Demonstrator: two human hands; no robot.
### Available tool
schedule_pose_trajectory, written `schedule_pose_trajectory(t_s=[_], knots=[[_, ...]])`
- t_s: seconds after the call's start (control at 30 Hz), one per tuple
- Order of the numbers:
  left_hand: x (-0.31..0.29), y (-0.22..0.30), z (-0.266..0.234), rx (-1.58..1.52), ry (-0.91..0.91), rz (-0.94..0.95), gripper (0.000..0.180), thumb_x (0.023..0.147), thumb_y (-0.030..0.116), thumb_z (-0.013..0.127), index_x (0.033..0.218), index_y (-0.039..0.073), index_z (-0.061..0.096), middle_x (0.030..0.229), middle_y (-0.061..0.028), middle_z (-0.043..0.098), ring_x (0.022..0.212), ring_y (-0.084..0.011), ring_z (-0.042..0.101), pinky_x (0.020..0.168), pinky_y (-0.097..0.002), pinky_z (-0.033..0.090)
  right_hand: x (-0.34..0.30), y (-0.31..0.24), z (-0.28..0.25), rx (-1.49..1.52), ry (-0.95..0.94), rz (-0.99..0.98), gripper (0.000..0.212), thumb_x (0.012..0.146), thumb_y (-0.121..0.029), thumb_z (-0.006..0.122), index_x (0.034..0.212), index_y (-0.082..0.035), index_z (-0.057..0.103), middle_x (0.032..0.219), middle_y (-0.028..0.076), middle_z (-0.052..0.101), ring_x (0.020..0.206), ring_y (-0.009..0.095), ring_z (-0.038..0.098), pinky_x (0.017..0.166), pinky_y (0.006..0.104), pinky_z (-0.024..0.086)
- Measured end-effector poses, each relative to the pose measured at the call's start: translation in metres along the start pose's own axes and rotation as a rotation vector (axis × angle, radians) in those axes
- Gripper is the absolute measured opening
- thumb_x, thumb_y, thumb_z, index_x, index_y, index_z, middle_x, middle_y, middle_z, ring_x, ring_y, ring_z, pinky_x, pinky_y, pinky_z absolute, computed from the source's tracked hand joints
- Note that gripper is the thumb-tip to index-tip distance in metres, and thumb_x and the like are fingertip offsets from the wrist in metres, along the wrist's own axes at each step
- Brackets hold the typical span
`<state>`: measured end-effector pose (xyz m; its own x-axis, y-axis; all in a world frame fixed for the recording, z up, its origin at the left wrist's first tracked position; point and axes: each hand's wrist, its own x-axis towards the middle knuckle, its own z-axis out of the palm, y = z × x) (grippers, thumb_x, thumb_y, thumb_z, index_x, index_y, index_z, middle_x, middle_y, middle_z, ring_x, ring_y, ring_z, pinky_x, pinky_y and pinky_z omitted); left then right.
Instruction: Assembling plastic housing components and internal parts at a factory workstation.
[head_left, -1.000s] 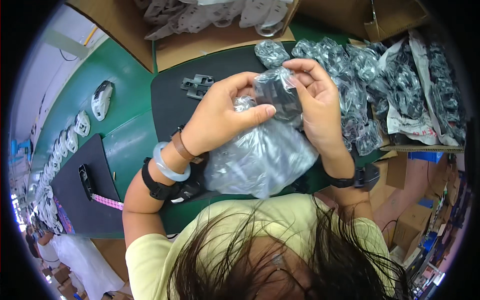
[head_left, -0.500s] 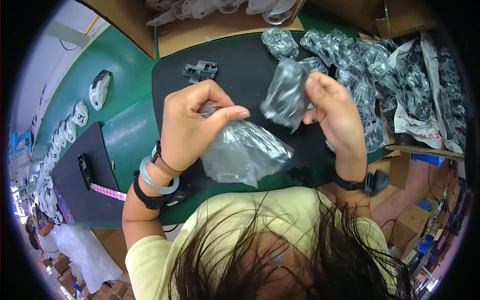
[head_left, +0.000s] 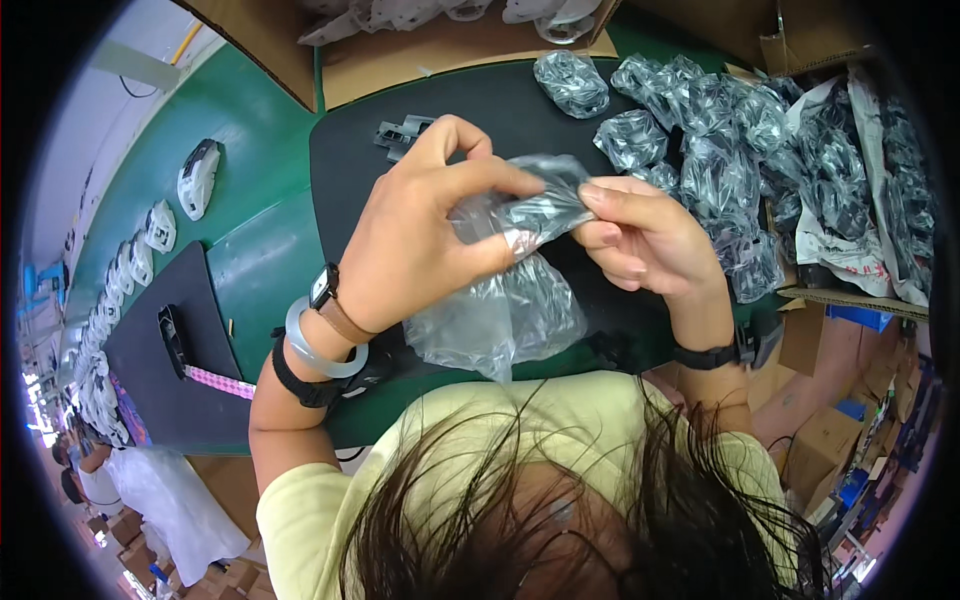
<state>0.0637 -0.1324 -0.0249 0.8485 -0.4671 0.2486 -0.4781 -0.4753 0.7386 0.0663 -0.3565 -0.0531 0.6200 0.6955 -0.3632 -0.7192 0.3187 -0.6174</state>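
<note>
A small clear plastic bag [head_left: 548,207] with something greyish inside is stretched between my two hands over the black mat. My left hand [head_left: 425,215] has its thumb and forefinger on the bag's near side. My right hand [head_left: 650,235] pinches its right end between thumb and fingers. Below them a larger, crumpled clear plastic bag [head_left: 490,325] spreads under my left palm; whether the left fingers also grip it is hidden. A dark grey plastic part [head_left: 398,136] lies on the black mat [head_left: 350,150], partly covered by my left hand.
Several bagged dark parts [head_left: 715,170] are heaped at the right, beside an open carton [head_left: 850,300] of more. Another cardboard box [head_left: 450,70] with pale parts stands at the back. White-and-black parts [head_left: 198,180] line the green table's left side, near a black part with a pink strap [head_left: 215,381].
My right hand has brought the small bag down and left to my left hand. My left thumb and forefinger have opened from the larger bag and now meet the small one.
</note>
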Motion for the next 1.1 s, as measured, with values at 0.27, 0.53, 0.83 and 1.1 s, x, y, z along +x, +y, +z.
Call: schedule_pose_trajectory(t_s=[0.27,0.53,0.83,1.1], knots=[[0.006,-0.007,0.002,-0.256,-0.158,-0.181,0.016,0.07,0.009,0.074,0.081,0.0,0.067,0.079,-0.0074,0.06,0.076,-0.0161,0.056,0.068,-0.0271,0.044,-0.006,-0.005,-0.012,0.089,-0.053,-0.013,0.025,0.098,-0.027,0.042,0.079,-0.01,0.045,0.057,-0.004,0.039,0.036,0.004,0.036,0.03,0.0195,0.031],[0.005,0.0,0.014,-0.066,0.01,0.096,0.049,0.065,0.017,0.08,0.109,0.006,0.061,0.108,-0.0055,0.062,0.068,-0.0099,0.053,0.058,-0.0218,0.042,0.007,-0.002,-0.007,0.973,-0.473,-0.081,0.032,0.1,-0.024,0.028,0.082,-0.003,0.045,0.06,-0.004,0.041,0.039,0.005,0.037,0.032,0.0194,0.033],[-0.001,-0.01,0.015,-0.015,0.228,-0.123,0.023,0.071,0.007,0.073,0.092,0.0,0.066,0.078,-0.0116,0.067,0.067,-0.0178,0.065,0.06,-0.0262,0.05,-0.001,0.021,0.009,-0.666,0.532,-0.91,0.04,0.088,-0.021,0.059,0.121,-0.003,0.043,0.111,0.008,0.051,0.085,0.014,0.052,0.063,0.0214,0.045],[-0.004,-0.004,-0.003,-0.211,0.019,-0.266,0.03,0.073,-0.006,0.066,0.103,0.001,0.066,0.083,-0.0073,0.067,0.074,-0.0102,0.062,0.068,-0.0227,0.05,-0.01,-0.04,0.013,-0.861,0.236,-0.248,0.006,0.079,-0.007,0.065,0.082,-0.002,0.064,0.062,-0.003,0.055,0.054,0.004,0.046,0.049,0.0194,0.036]])
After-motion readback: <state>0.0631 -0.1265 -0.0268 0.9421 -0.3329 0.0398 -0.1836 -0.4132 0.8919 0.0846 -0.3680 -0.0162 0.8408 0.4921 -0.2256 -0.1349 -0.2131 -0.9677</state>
